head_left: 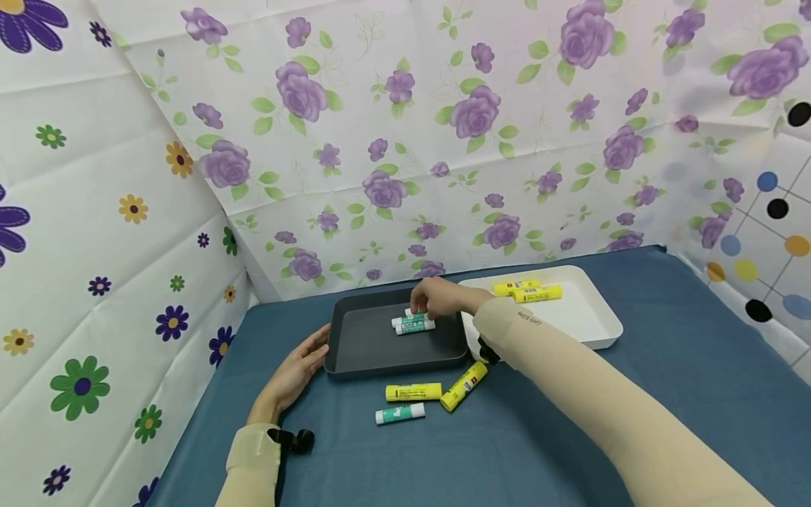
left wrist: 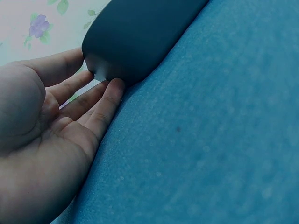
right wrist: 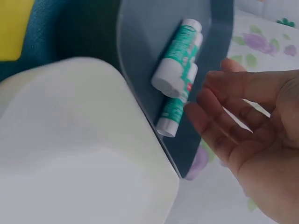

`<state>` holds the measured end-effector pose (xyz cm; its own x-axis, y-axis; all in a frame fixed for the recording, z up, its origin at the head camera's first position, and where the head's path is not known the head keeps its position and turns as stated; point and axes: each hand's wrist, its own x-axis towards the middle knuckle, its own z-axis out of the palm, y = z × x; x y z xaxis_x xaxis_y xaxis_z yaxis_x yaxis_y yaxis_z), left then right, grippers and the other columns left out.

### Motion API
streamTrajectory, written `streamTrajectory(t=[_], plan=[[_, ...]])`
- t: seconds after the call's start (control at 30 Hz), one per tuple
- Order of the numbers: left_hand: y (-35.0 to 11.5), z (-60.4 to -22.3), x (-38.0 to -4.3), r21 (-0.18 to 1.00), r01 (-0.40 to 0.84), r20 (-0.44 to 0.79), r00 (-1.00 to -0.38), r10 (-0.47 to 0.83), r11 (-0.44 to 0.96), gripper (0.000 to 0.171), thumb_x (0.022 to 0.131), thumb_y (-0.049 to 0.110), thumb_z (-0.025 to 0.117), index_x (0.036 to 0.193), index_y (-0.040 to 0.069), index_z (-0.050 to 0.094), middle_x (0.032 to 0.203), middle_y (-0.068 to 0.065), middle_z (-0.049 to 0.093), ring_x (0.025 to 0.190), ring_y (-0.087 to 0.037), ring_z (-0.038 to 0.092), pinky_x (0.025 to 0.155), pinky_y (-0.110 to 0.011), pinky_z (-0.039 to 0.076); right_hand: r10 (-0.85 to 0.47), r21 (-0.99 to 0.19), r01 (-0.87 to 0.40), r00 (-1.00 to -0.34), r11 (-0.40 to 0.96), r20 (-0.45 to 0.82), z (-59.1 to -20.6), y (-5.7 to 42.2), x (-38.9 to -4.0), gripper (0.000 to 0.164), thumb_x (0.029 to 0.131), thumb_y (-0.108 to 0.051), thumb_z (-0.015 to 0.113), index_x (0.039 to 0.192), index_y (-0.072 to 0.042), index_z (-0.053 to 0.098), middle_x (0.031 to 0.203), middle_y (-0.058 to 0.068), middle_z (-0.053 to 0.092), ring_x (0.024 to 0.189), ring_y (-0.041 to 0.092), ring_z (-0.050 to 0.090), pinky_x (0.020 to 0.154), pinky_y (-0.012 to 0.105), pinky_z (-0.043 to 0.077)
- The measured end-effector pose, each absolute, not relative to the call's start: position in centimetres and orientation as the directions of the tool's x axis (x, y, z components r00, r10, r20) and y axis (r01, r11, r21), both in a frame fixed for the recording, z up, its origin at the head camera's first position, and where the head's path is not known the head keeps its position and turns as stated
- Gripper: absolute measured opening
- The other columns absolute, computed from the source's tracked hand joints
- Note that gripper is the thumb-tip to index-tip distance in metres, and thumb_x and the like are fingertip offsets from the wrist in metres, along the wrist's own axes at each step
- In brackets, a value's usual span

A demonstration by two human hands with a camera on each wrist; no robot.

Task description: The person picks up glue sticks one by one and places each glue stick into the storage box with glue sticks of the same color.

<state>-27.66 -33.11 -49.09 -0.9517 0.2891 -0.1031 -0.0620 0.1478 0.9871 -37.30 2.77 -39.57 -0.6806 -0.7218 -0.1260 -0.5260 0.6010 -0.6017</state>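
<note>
My left hand [head_left: 296, 373] is at the left side of a dark grey tray [head_left: 361, 346]. Its fingertips touch the tray's outer wall in the left wrist view, the fingers nearly straight. Over the tray's right part is my right hand [head_left: 440, 296], beside several green-and-white glue sticks [head_left: 415, 327] that lie together on the tray floor. The right wrist view shows its fingers loosely bent with nothing between them, next to a glue stick [right wrist: 171, 113]. In the head view this hand partly hides the rearmost stick.
A white tray [head_left: 592, 320] stands against the dark tray's right side, with two yellow glue sticks [head_left: 537, 293] in it. In front lie a yellow glue stick [head_left: 413, 392], a slanted yellow one [head_left: 464, 386] and a green-and-white one [head_left: 400, 413] on the blue cloth [head_left: 393, 465].
</note>
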Motion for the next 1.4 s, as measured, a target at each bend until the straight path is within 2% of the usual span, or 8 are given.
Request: streamTrajectory(t=[0.13, 0.27, 0.43, 0.83, 1.0, 1.1, 1.27, 1.4], plan=[[-33.1, -49.1, -27.7, 0.986, -0.063, -0.105, -0.952, 0.287, 0.152, 0.06, 0.114, 0.022, 0.046, 0.168, 0.018, 0.021, 0.17, -0.012, 0.021, 0.156, -0.032, 0.022, 0.128, -0.053, 0.016, -0.773, -0.662, -0.536, -0.626, 0.524, -0.104, -39.0, 4.0, -37.5, 0.036, 0.088, 0.02, 0.059, 0.115, 0.002, 0.074, 0.109, 0.023, 0.069, 0.095, 0.032, 0.063, 0.077, 0.03, 0.054], [-33.1, -49.2, -27.8, 0.986, -0.065, -0.107, -0.953, 0.285, 0.152, 0.061, 0.114, 0.024, 0.048, 0.168, 0.018, 0.021, 0.171, -0.011, 0.02, 0.156, -0.032, 0.021, 0.128, -0.052, 0.016, -0.79, -0.698, -0.523, -0.604, 0.489, -0.101, -38.5, 5.1, -37.3, 0.038, 0.088, 0.02, 0.061, 0.12, 0.003, 0.072, 0.119, 0.024, 0.069, 0.111, 0.042, 0.064, 0.087, 0.035, 0.059], [-33.2, -49.2, -27.9, 0.986, -0.065, -0.108, -0.949, 0.295, 0.151, 0.063, 0.113, 0.027, 0.049, 0.168, 0.018, 0.02, 0.171, -0.012, 0.018, 0.157, -0.032, 0.02, 0.129, -0.053, 0.015, -0.792, -0.727, -0.49, -0.598, 0.481, -0.122, -37.8, 6.5, -36.7, 0.042, 0.09, 0.02, 0.059, 0.126, 0.001, 0.071, 0.128, 0.023, 0.066, 0.119, 0.042, 0.062, 0.09, 0.037, 0.06], [-33.2, -49.2, -27.8, 0.987, -0.066, -0.108, -0.95, 0.293, 0.149, 0.06, 0.114, 0.022, 0.046, 0.168, 0.017, 0.02, 0.171, -0.012, 0.018, 0.157, -0.032, 0.019, 0.129, -0.053, 0.015, -0.788, -0.778, -0.433, -0.603, 0.455, -0.125, -37.1, 9.0, -35.2, 0.046, 0.093, 0.016, 0.063, 0.131, -0.006, 0.071, 0.139, 0.014, 0.063, 0.13, 0.036, 0.059, 0.094, 0.039, 0.06], [-33.2, -49.3, -27.8, 0.987, -0.059, -0.102, -0.949, 0.3, 0.149, 0.061, 0.114, 0.023, 0.047, 0.168, 0.017, 0.02, 0.172, -0.013, 0.018, 0.157, -0.033, 0.019, 0.129, -0.053, 0.014, -0.808, -0.795, -0.432, -0.577, 0.426, -0.12, -36.9, 9.9, -34.2, 0.047, 0.093, 0.013, 0.065, 0.135, -0.008, 0.069, 0.142, 0.011, 0.063, 0.136, 0.034, 0.055, 0.107, 0.042, 0.053], [-33.2, -49.3, -27.8, 0.987, -0.059, -0.102, -0.949, 0.299, 0.151, 0.062, 0.114, 0.025, 0.048, 0.168, 0.017, 0.02, 0.172, -0.013, 0.017, 0.157, -0.033, 0.019, 0.129, -0.053, 0.015, -0.829, -0.802, -0.443, -0.548, 0.4, -0.111, -36.7, 10.4, -33.3, 0.047, 0.094, 0.011, 0.065, 0.136, -0.008, 0.068, 0.143, 0.012, 0.063, 0.136, 0.032, 0.055, 0.111, 0.048, 0.049], [-33.1, -49.1, -27.7, 0.987, -0.065, -0.107, -0.95, 0.295, 0.148, 0.063, 0.113, 0.026, 0.049, 0.168, 0.017, 0.02, 0.172, -0.013, 0.018, 0.157, -0.033, 0.019, 0.129, -0.054, 0.014, -0.85, -0.825, -0.438, -0.519, 0.358, -0.093, -36.7, 11.3, -31.9, 0.045, 0.094, 0.01, 0.065, 0.135, -0.008, 0.069, 0.141, 0.01, 0.063, 0.137, 0.039, 0.053, 0.115, 0.058, 0.042], [-33.1, -49.2, -27.8, 0.987, -0.064, -0.105, -0.951, 0.291, 0.149, 0.062, 0.114, 0.025, 0.048, 0.168, 0.017, 0.02, 0.171, -0.013, 0.018, 0.157, -0.033, 0.019, 0.129, -0.054, 0.014, -0.847, -0.831, -0.427, -0.522, 0.358, -0.097, -37.0, 11.9, -30.8, 0.045, 0.094, 0.008, 0.066, 0.135, -0.009, 0.069, 0.141, 0.009, 0.063, 0.138, 0.039, 0.052, 0.116, 0.057, 0.041]])
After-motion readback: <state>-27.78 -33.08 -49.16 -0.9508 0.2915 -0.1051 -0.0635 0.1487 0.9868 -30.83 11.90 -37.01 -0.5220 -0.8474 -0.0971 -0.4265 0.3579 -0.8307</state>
